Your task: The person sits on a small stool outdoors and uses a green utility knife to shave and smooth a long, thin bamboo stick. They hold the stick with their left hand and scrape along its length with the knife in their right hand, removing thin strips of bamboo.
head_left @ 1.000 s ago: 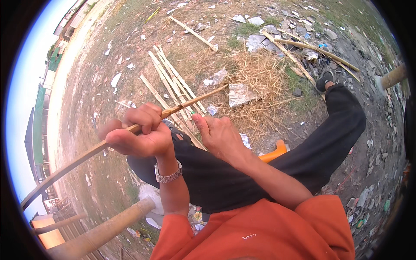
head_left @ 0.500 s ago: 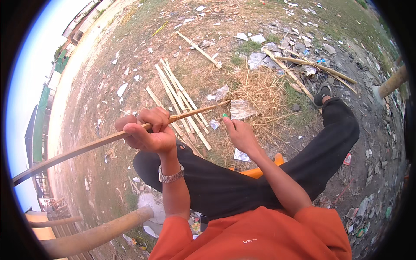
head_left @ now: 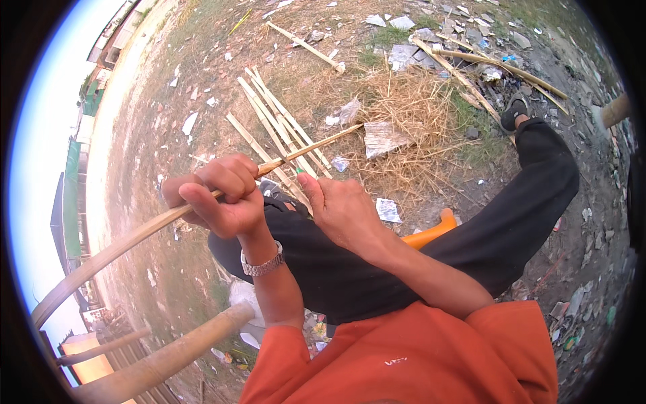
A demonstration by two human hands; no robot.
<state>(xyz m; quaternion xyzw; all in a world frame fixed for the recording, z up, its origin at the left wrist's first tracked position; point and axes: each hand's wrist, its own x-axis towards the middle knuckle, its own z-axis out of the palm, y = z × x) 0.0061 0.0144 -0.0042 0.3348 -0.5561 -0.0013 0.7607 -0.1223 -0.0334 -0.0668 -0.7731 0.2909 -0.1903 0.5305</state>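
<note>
– Room round the stick [head_left: 155,225]?
– Runs from the view's left rim toward the straw [head_left: 410,97], with open air above littered ground [head_left: 145,182].
– How gripped?
– Clamped on it with left hand [head_left: 227,195]; closed round a mostly hidden, green-tipped tool [head_left: 300,171] with right hand [head_left: 343,212], just beside.

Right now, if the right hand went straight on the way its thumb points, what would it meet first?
Probably the long strip held in the left hand, just ahead of the right hand, though depth is unclear in one view.
</note>
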